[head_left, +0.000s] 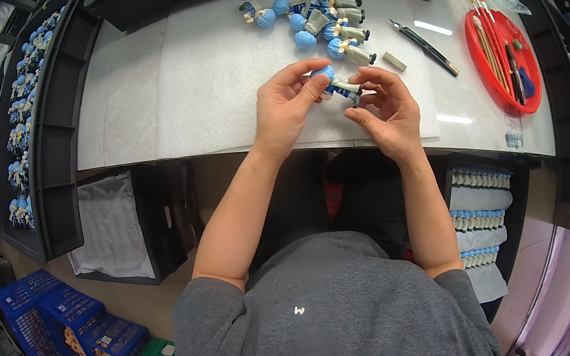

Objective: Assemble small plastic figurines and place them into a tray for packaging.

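Over the white sheet near the table's front edge I hold a small figurine [340,86] with a light blue head and a blue and cream body. My left hand [288,106] pinches it at the blue head between thumb and fingers. At its lower end, the curled fingers of my right hand [388,109] close about the feet; the exact contact there is hard to see. Beyond my hands lies a loose group of similar figurines [316,20], mostly on their sides. A small pale block [394,61] rests to the right of them.
A black pen-like knife [425,49] lies right of the block. Farther right is a red tray [484,73] with brushes. Black trays border the back and left; the left tray [51,142] holds many figurines. Below right, a crate holds figurine rows [479,219]. Blue bins [60,321] stand lower left.
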Tool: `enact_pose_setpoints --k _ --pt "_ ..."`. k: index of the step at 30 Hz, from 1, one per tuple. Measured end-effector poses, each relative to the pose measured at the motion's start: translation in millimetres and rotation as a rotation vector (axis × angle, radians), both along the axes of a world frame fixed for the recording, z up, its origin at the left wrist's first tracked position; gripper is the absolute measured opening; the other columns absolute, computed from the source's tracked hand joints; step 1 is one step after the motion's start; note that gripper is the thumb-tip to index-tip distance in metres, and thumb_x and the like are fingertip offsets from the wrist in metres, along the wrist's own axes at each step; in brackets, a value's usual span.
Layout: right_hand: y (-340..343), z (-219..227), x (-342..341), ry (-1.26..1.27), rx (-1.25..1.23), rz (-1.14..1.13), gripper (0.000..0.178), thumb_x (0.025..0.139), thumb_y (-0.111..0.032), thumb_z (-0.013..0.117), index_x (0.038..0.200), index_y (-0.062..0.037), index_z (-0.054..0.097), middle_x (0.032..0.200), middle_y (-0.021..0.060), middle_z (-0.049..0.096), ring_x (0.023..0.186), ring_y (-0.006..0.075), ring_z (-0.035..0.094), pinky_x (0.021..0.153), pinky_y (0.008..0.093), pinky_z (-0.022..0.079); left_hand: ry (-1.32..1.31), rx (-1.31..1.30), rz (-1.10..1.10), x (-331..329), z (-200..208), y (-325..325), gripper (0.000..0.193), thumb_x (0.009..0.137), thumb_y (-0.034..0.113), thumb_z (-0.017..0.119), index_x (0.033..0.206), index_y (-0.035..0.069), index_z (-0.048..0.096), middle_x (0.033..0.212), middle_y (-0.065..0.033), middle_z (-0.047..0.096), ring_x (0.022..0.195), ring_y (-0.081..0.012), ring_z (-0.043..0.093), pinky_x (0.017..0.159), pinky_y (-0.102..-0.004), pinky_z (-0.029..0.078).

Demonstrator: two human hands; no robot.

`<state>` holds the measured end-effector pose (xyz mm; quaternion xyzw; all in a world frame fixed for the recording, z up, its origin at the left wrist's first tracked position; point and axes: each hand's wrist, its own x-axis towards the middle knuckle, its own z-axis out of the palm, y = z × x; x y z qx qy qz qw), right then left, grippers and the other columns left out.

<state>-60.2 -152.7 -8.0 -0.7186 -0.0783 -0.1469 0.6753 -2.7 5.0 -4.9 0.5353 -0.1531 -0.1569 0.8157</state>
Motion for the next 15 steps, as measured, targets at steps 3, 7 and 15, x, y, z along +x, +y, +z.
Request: enact_pose_setpoints --k 3,7,15 --pt "1.7 1.8 0.3 0.005 -0.010 -0.021 0.055 0.066 0.004 0.068 0.116 -0.0049 0.047 0.103 0.0074 0.054 0.093 0.0138 0.053 0.072 0.0241 0.048 -0.027 0.004 0.001 0.0 -2.9 2.0 0.025 0.083 0.005 0.055 0.108 0.001 0.055 0.105 -0.0091 0.058 0.090 -0.0106 0.053 0.075 -0.0227 0.044" --pt "3.7 3.7 1.0 0.074 0.009 -0.027 0.055 0.067 0.008 0.063 0.117 -0.0046 0.046 0.104 0.0078 0.053 0.092 0.0141 0.053 0.072 0.0246 0.048 -0.087 -0.045 0.012 -0.3 -2.9 2.3 0.035 0.082 -0.002 0.053 0.116 0.002 0.047 0.112 -0.0105 0.054 0.098 -0.0133 0.051 0.084 -0.0269 0.044" --pt "5.3 9.6 2.6 0.144 0.152 -0.019 0.039 0.079 0.001 0.053 0.117 -0.0015 0.047 0.101 0.0100 0.055 0.090 0.0135 0.054 0.074 0.0242 0.047 -0.138 -0.028 -0.034 3.6 -2.4 8.1 0.040 0.080 -0.007 0.050 0.118 0.001 0.045 0.114 -0.0127 0.052 0.104 -0.0170 0.050 0.088 -0.0294 0.042"
